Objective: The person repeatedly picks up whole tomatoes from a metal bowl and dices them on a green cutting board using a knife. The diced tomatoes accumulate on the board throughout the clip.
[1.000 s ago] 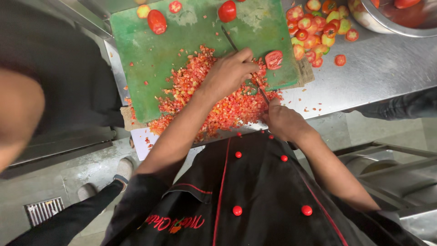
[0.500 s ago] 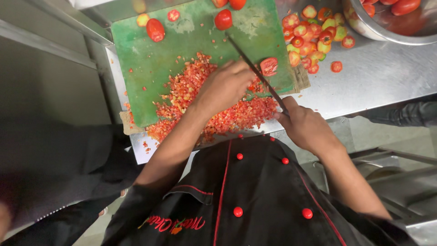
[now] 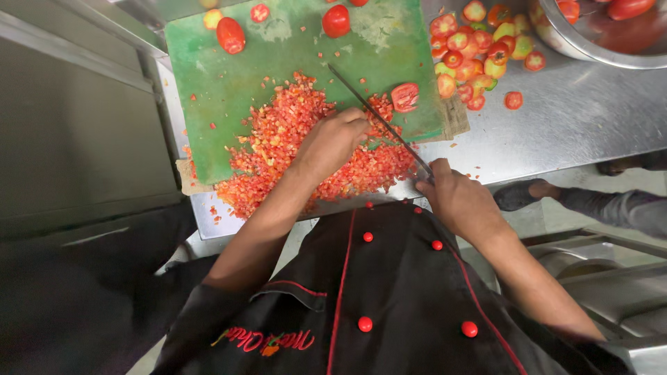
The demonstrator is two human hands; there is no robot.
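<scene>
Diced tomato (image 3: 306,149) lies heaped on the near half of a green cutting board (image 3: 278,48). The left hand (image 3: 332,142) rests on the heap, fingers curled together, touching the blade of a long knife (image 3: 379,118). The right hand (image 3: 462,201) is clenched around the knife handle at the desk (image 3: 583,118) edge. The knuckles sit so close to the blade that a slip on the wet pulp could cut them. The heap reaches the board's near edge, so pieces could spill. Halved tomatoes (image 3: 479,55) lie near a metal bowl (image 3: 604,35).
</scene>
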